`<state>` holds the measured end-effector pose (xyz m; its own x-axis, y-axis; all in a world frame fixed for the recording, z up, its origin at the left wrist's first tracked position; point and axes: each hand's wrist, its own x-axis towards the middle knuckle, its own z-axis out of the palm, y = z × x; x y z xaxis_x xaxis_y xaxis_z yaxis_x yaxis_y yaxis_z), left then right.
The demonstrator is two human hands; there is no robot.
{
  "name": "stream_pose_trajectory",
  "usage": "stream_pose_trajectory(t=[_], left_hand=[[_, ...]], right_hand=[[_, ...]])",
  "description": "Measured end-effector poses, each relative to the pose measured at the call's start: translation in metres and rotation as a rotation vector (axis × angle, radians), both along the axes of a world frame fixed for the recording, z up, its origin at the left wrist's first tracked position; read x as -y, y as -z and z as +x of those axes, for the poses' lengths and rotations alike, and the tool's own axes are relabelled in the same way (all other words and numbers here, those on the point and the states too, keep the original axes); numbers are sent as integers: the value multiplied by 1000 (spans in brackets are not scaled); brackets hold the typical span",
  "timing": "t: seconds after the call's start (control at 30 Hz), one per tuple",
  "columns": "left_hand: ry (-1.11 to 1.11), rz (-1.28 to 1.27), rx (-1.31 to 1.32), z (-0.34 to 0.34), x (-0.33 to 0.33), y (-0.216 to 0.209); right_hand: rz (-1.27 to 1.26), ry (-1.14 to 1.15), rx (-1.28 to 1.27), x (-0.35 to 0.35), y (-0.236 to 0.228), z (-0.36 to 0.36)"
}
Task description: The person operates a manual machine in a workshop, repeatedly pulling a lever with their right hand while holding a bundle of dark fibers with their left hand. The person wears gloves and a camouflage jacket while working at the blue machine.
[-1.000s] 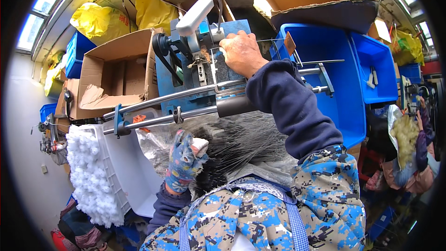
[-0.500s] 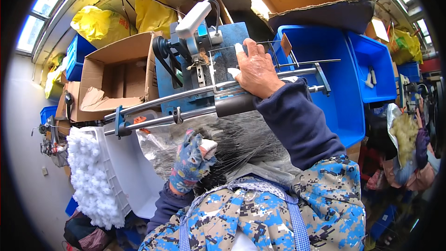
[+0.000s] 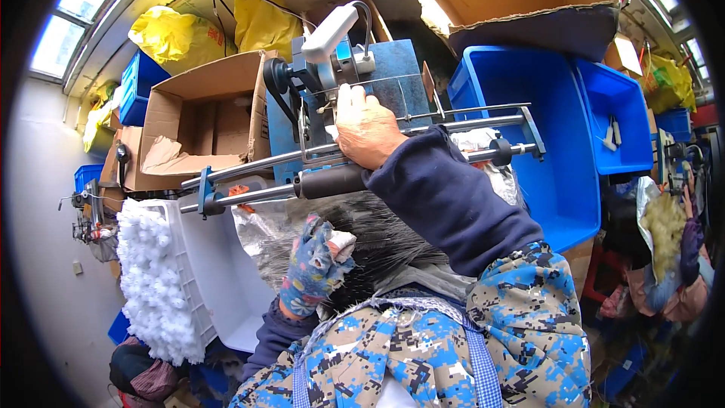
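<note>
My right hand (image 3: 366, 130) is closed over the wire frame of a sliding carriage, its taped fingertips close to the head of a blue bench machine (image 3: 393, 68). Beneath my wrist, the carriage's dark cylinder (image 3: 331, 180) sits on the front steel rail (image 3: 257, 194). My left hand (image 3: 316, 266), in a worn floral glove, is curled low over my lap; what its fingers hold, if anything, is hidden. Beside it, a spread of thin dark wire-like bristles (image 3: 385, 230) lies over a silvery sheet (image 3: 260, 238).
Left of the rails stand an open cardboard box (image 3: 170, 102) and a white crate (image 3: 219, 279) beside fluffy white tufts (image 3: 155, 279). Blue bins (image 3: 529, 136) flank the right. A larger cardboard box (image 3: 521, 26) is behind. Another person (image 3: 683, 257) sits at far right.
My right hand and the carriage have slid left along the rails, bringing my fingers to the machine's head. My left hand has stayed nearly still. The whole view has shifted slightly.
</note>
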<state>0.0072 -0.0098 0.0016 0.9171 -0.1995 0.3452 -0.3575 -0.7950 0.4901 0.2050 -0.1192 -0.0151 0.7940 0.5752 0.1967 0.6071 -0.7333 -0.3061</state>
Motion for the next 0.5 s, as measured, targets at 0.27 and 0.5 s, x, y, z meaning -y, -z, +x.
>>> stream_pose_trajectory(t=[0.27,0.5], left_hand=[[-82,-173,-2,0,-9,9],[-50,-158,29,1,-4,0]], right_hand=[[-112,18,-80,76,-12,22],[-80,83,262,97,-29,54]])
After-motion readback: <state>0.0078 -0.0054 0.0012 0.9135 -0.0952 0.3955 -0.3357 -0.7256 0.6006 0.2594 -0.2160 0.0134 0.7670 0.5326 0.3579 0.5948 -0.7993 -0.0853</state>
